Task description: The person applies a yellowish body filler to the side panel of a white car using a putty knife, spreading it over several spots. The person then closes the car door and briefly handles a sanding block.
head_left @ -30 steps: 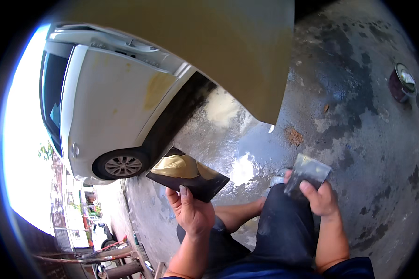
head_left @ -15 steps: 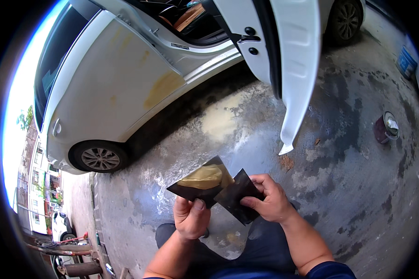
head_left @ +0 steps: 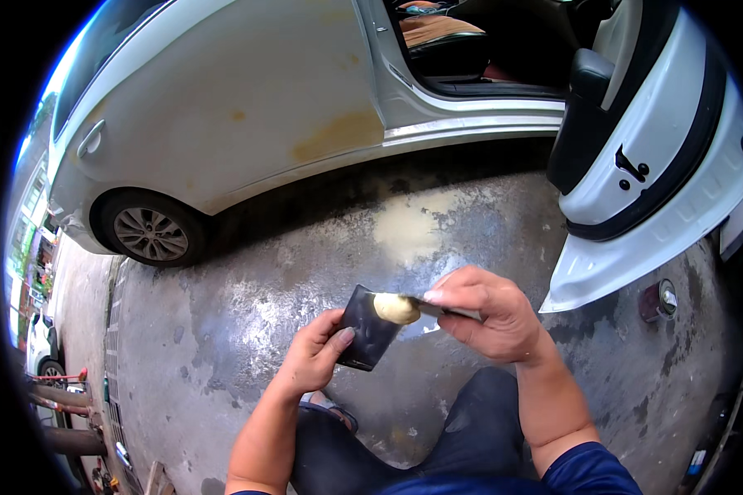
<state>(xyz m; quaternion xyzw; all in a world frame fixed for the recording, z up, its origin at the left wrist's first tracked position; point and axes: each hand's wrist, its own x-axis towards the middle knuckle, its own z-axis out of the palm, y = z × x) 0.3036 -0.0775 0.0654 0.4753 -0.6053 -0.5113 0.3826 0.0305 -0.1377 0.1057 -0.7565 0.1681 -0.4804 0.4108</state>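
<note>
Right hand: has turned its dark blade from broad face to nearly edge-on since the earlier frame; grip closed on it.
Left hand: pinches the dark plate by its left side, face up and tilted.
Paste: on the plate's far right part, meeting the blade; now a rounded heap, earlier spread wider.
Plate edge: heap sits near it and could drop; probably best to hold level, scrape low, fold inward.
White car: far side, yellowish patches, well apart.
</note>
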